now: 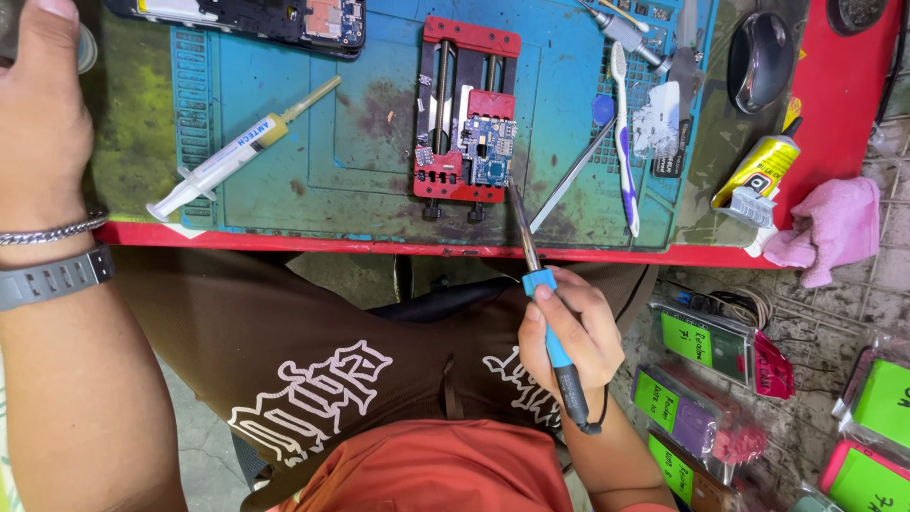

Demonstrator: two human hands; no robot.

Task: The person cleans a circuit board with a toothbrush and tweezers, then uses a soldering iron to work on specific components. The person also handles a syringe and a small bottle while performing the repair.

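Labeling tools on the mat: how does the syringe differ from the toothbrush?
The syringe lies diagonally at the mat's left; the toothbrush lies nearly straight up-and-down at the right. The syringe is a clear barrel with yellowish paste; the toothbrush is white with a purple grip. Both rest untouched on the blue mat.

Right hand [569, 332] grips the blue-handled soldering iron [550, 322], and I see its tip touching the lower right edge of the blue circuit board [483, 147] clamped in the red holder [464, 104]. Left hand [38, 104] rests at the mat's [379, 114] far left, beside the syringe [237, 147]. Tweezers [569, 180] and toothbrush [623, 133] lie right of the holder.
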